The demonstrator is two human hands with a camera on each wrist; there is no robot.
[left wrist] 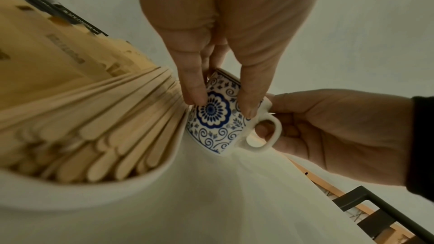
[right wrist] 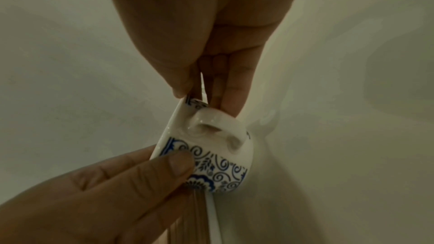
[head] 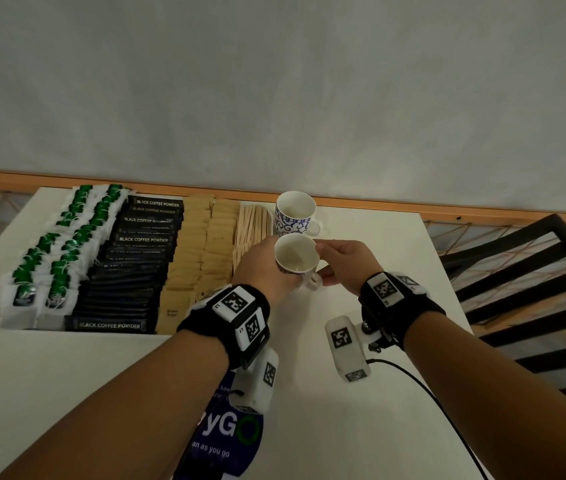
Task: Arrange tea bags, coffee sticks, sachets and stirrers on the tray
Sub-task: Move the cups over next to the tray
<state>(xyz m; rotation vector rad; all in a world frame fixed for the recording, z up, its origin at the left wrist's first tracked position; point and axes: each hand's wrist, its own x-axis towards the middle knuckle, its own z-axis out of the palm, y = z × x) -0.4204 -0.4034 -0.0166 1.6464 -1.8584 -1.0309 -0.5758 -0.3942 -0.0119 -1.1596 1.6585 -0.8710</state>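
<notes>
Two hands hold one small cup (head: 296,252) up above the white table (head: 361,393). The cup is white with blue flowers and curls, and it is tipped a little. The left hand (head: 263,268) wraps round the side of the cup, with its fingers (left wrist: 195,88) curled and pressed on the blue pattern. The right hand (head: 345,263) pinches the cup at the rim and by the handle (left wrist: 267,134), with its fingers (right wrist: 231,88) close together (the thumb is on one side and the fingers on the other). A second cup (head: 295,213) of the same kind stands upright on the table just behind the held one, near the wall (head: 274,81). The tray (left wrist: 131,190) is white and lies on the left part of the table, and it is full of rows. From left to right there are tea bags (head: 56,258) with green tags, black coffee sticks (head: 129,268), tan sachets (head: 195,251) and wooden stirrers (head: 252,226). The stirrers lie side by side at the right end of the tray, just beside the held cup. Each wrist has a black band (head: 399,306) with white square markers on it. A blue sheet (head: 226,441) with white letters lies on the table under the left arm. A dark chair (head: 530,289) stands to the right of the table.
</notes>
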